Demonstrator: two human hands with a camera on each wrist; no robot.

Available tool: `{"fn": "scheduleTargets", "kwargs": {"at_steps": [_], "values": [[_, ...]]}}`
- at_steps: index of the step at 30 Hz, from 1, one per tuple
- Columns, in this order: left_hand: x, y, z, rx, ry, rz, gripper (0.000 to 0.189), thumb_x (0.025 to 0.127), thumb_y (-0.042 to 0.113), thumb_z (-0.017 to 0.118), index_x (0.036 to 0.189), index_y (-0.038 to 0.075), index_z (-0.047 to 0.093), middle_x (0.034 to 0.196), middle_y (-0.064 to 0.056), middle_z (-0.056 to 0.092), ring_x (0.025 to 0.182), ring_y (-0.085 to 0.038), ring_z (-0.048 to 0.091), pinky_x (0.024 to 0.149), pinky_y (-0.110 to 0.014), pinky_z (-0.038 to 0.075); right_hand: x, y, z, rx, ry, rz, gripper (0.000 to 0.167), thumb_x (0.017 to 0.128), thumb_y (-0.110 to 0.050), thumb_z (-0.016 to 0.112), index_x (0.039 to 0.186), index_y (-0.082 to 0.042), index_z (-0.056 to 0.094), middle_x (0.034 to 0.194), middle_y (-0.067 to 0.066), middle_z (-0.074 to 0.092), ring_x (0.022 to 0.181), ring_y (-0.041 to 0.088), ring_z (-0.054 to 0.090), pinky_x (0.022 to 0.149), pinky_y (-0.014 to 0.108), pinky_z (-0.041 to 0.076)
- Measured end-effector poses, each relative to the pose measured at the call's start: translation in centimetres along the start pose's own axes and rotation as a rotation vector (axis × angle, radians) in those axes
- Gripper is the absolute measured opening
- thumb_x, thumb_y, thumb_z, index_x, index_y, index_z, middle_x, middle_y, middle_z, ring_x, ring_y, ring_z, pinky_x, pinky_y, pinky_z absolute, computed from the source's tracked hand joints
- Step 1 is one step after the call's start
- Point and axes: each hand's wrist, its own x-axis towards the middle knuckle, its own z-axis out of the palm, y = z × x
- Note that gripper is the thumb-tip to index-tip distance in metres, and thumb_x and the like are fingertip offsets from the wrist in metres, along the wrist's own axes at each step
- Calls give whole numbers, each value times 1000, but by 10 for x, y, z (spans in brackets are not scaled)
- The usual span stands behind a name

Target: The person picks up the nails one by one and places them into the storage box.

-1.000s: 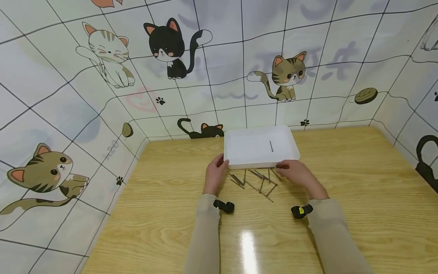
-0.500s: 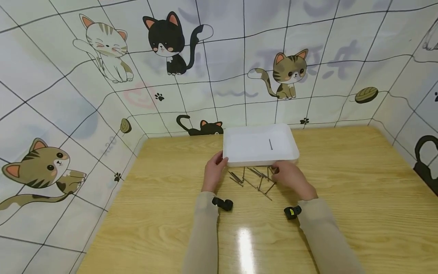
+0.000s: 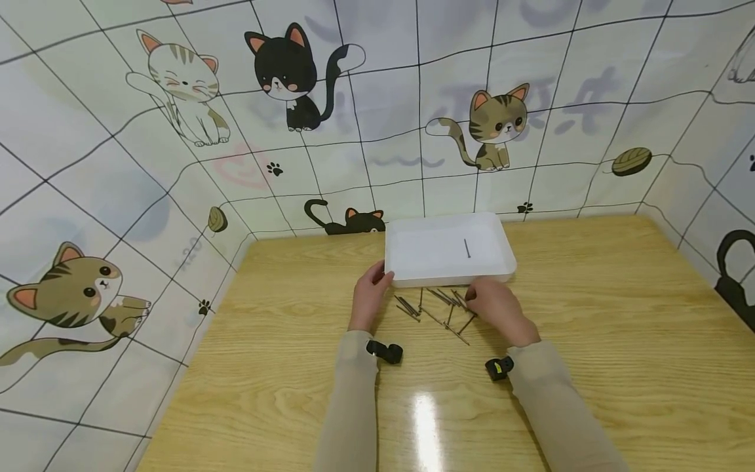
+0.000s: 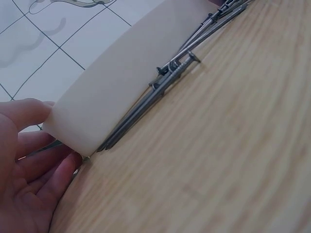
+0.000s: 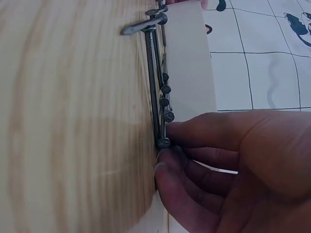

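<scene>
A shallow white tray point(image 3: 436, 248) stands at the back of the table with one nail point(image 3: 467, 248) lying in it. My left hand point(image 3: 370, 298) grips the tray's front left corner, thumb at the rim and fingers curled against the side in the left wrist view. Several loose dark nails point(image 3: 451, 299) lie scattered along the tray's front wall, some crossing each other. At their right end is my right hand point(image 3: 498, 308). Its thumb and forefinger close around a nail point(image 5: 164, 143) near the head, in the right wrist view.
The wooden table point(image 3: 283, 380) runs under everything. Behind the tray rises a wall covering point(image 3: 401, 118) printed with cartoon cats and grid lines. A black camera point(image 3: 386, 353) is strapped to the left wrist, another camera point(image 3: 499, 368) to the right.
My right hand has moved left along the tray's front, from its right part to the nails, and its thumb and forefinger now pinch one. The left hand keeps its hold on the corner.
</scene>
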Motion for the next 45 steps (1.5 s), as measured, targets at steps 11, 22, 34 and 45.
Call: {"fn": "scheduleTargets", "kwargs": {"at_steps": [11, 22, 34, 45], "values": [[0, -1, 1, -7, -1, -4, 47, 86, 38, 56, 129, 19, 49, 123, 0, 53, 108, -12, 48, 90, -35, 39, -2, -6, 1, 10, -36, 60, 21, 76, -5, 58, 56, -8, 53, 52, -1, 45, 44, 12, 37, 41, 25, 31], [0, 0, -1, 1, -2, -5, 49, 85, 41, 57, 129, 21, 49, 122, 1, 53, 108, -12, 49, 89, -34, 40, -6, -12, 0, -30, -69, 76, 40, 81, -13, 60, 45, -13, 42, 43, -3, 32, 39, 10, 30, 38, 22, 26], [0, -2, -1, -2, 5, -4, 47, 86, 38, 57, 129, 20, 50, 120, 2, 54, 106, -12, 49, 89, -34, 40, -7, -12, -1, -50, -58, 76, 26, 82, -13, 62, 59, -7, 49, 54, 2, 43, 47, 15, 39, 43, 26, 32], [-1, -1, -1, -8, -3, 16, 49, 86, 39, 57, 130, 18, 49, 122, 1, 54, 107, -12, 50, 89, -34, 40, -8, -6, -11, -34, -25, 46, 6, 80, -8, 58, 83, -3, 55, 73, 5, 54, 59, 18, 46, 50, 31, 37]]}}
